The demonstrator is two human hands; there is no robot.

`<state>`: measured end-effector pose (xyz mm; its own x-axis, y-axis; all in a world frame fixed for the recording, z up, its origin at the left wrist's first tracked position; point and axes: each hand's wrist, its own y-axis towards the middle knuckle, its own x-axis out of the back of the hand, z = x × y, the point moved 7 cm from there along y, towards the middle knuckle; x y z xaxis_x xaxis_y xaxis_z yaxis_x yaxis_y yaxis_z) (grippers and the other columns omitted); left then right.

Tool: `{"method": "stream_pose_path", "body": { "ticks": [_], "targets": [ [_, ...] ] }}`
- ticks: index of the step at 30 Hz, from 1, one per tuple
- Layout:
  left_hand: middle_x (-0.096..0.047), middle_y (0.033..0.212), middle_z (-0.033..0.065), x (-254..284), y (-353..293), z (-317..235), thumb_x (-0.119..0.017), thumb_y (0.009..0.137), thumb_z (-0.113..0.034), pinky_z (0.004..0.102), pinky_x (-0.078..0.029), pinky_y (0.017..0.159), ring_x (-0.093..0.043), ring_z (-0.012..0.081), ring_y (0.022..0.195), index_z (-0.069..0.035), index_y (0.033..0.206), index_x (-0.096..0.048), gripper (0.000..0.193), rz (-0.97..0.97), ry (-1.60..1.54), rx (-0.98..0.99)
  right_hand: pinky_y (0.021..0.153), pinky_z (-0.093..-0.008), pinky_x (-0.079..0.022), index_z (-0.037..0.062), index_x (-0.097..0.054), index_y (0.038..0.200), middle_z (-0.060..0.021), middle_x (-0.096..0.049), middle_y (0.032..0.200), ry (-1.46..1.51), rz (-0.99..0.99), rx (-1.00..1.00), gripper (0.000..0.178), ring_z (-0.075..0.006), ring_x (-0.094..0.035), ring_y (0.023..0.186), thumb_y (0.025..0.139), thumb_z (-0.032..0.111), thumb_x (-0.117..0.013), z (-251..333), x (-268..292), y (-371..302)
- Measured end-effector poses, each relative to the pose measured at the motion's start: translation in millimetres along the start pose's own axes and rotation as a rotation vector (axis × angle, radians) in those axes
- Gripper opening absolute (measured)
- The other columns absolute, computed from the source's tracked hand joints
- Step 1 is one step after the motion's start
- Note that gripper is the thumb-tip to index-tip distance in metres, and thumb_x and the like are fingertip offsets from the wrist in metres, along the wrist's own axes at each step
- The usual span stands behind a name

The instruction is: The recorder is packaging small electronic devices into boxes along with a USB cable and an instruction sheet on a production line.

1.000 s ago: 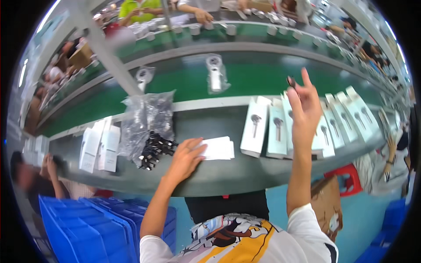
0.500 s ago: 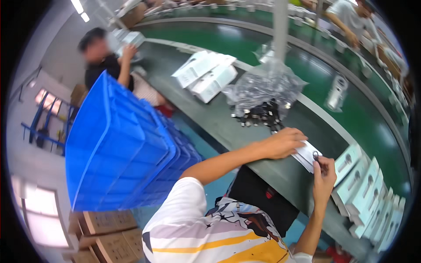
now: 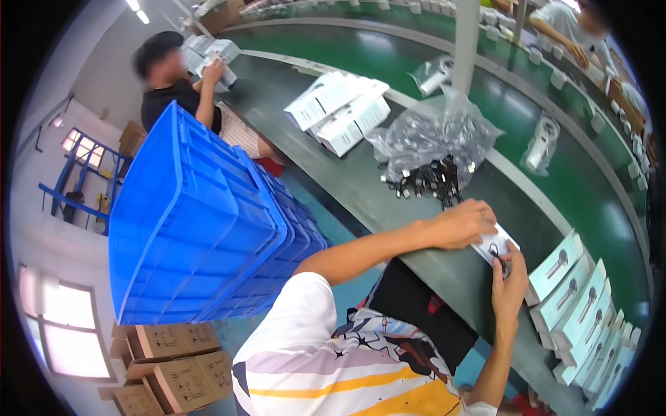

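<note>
Black cable (image 3: pixel 494 252) is pinched in right fingers (image 3: pixel 516 261). Left fingers (image 3: pixel 483 214) touch white paper (image 3: pixel 502 236), grip unclear. Cartons (image 3: pixel 580 319) stand right of both.

Head view: wide fisheye at the wearer's head, looking steeply down over the shirt (image 3: pixel 347 378), left hand (image 3: pixel 461 225) and right hand (image 3: pixel 510 279) at close range. Faces leftward; the worktop's (image 3: pixel 347 184) near edge slants from upper left to lower right.

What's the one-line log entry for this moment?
left hand: touching white paper | right hand: holding dark cord over white paper | nearby: black cable pile against clear plastic bag
</note>
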<state>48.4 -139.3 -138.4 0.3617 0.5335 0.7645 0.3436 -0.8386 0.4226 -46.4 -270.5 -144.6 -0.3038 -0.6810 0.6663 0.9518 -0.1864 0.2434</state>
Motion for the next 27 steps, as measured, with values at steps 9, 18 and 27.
{"method": "stream_pose_path", "body": {
  "ticks": [9, 18, 27],
  "targets": [
    [-0.054, 0.127, 0.0161, 5, 5, 8, -0.077, 0.072, -0.016, 0.0439, -0.04, 0.099, -0.049, 0.0346, 0.118, 0.002, 0.124, -0.054, 0.059, 0.063, 0.139, 0.096, 0.082, -0.0382, -0.05, -0.0004, -0.059, 0.112, -0.0163, -0.064, 0.108, 0.051, -0.035, 0.041, 0.034, -0.0335, -0.063, 0.091, 0.081, 0.005, -0.07, 4, -3, 3],
    [-0.057, 0.122, 0.0134, -3, 19, -2, -0.076, 0.074, -0.013, 0.043, -0.042, 0.094, -0.05, 0.0333, 0.114, -0.001, 0.117, -0.056, 0.049, 0.128, 0.046, 0.081, 0.084, -0.0407, -0.05, -0.0005, -0.054, 0.09, -0.017, -0.061, 0.122, 0.084, -0.118, 0.058, 0.019, -0.037, -0.059, 0.108, 0.081, 0.006, -0.069, 4, 19, -12],
    [-0.058, 0.115, 0.0123, 9, 19, -11, -0.074, 0.076, -0.01, 0.0422, -0.042, 0.091, -0.052, 0.0327, 0.109, -0.003, 0.11, -0.057, 0.039, 0.079, 0.074, 0.049, 0.093, -0.0431, -0.046, -0.0004, -0.055, 0.091, -0.0196, -0.06, 0.12, -0.008, -0.184, 0.148, 0.018, -0.0378, -0.054, 0.117, 0.081, 0.004, -0.069, 9, 12, 3]
  ]
}}
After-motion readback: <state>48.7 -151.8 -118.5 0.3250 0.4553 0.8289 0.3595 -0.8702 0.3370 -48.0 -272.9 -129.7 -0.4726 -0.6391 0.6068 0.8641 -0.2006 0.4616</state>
